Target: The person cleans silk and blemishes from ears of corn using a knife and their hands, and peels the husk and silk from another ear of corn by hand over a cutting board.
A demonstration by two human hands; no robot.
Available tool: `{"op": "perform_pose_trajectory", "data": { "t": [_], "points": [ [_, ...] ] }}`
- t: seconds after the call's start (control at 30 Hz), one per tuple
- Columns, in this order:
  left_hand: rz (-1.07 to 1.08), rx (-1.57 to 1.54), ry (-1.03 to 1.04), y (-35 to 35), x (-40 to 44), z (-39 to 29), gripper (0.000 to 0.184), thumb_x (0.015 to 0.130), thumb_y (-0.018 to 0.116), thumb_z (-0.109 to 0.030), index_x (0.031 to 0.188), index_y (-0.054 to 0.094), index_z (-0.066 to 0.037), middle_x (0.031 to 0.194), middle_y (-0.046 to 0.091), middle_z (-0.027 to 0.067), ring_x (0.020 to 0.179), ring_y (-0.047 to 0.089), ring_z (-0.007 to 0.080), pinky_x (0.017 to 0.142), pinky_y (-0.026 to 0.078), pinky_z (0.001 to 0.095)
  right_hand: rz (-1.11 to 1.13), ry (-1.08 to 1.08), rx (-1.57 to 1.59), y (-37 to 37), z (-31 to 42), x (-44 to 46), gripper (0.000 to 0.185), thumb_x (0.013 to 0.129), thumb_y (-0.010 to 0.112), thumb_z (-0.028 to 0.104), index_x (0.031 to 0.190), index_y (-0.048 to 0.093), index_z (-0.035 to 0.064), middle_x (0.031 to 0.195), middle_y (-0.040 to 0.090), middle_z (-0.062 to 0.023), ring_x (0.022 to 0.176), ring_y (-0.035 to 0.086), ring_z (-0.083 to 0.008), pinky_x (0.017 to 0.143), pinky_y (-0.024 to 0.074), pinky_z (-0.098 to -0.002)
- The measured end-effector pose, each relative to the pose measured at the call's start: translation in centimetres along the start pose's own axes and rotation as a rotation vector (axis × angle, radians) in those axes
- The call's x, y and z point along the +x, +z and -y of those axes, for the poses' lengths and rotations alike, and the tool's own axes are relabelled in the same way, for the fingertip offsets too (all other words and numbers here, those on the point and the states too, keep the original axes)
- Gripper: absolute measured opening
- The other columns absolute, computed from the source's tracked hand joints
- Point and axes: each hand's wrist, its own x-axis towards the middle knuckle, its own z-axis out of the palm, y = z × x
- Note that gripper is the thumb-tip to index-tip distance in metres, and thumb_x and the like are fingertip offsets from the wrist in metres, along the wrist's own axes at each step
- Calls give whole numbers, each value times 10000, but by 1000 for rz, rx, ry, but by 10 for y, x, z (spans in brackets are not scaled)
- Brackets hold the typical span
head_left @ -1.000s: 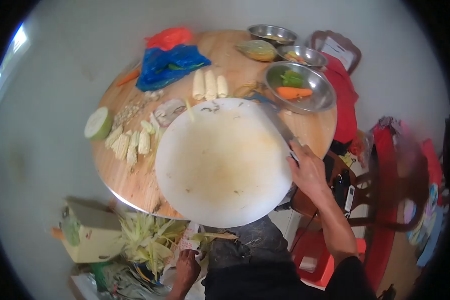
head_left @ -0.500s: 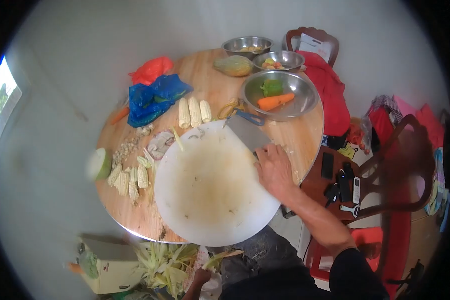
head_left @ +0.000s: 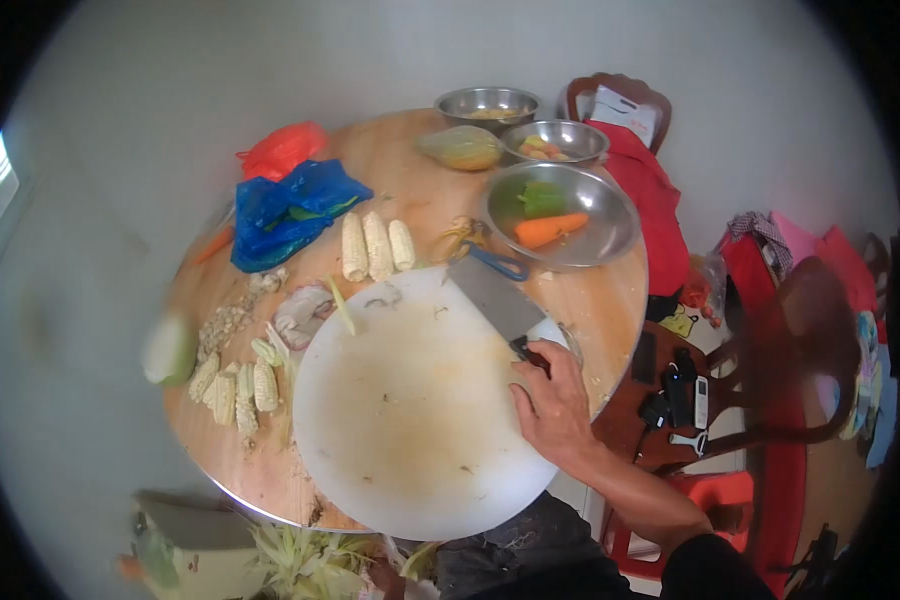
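My right hand [head_left: 555,405] is beside the black handle [head_left: 530,352] of a cleaver [head_left: 498,302], with thumb and fingers apart and the fingertips close to the handle. The wide blade lies over the far right rim of a round white cutting board [head_left: 410,420], which is stained and dotted with scraps. At the bottom edge, what appears to be my left hand [head_left: 384,578] is mostly cut off beside pale corn husks [head_left: 310,562]; its fingers cannot be made out. Blue-handled scissors [head_left: 498,262] rest just beyond the blade.
Corn cobs [head_left: 377,246] lie beyond the board, with shorter pieces [head_left: 235,395] at left. A blue bag [head_left: 295,212] is behind. A steel bowl [head_left: 620,225] holds a carrot [head_left: 550,230] and green pepper [head_left: 543,199]. A chair [head_left: 660,400] stands right.
My right hand has drawn back from over the cleaver's handle, which shows more now. The view has tilted, so the table sits lower. The hand at the bottom has dropped mostly out of frame.
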Motion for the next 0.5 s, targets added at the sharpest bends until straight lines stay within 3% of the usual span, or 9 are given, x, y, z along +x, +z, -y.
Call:
{"op": "perform_pose_trajectory", "data": {
  "t": [0.5],
  "points": [
    [64, 42, -48, 10, 10, 16, 436, 750, 721, -398, 994, 773, -41, 981, 751, 206, 912, 741, 374, 818, 593, 466, 134, 90, -62, 1, 3, 3, 307, 797, 732, -44, 1091, 647, -22, 1256, 546, -235, 1129, 574, -415, 946, 488, -450]
  ]
}}
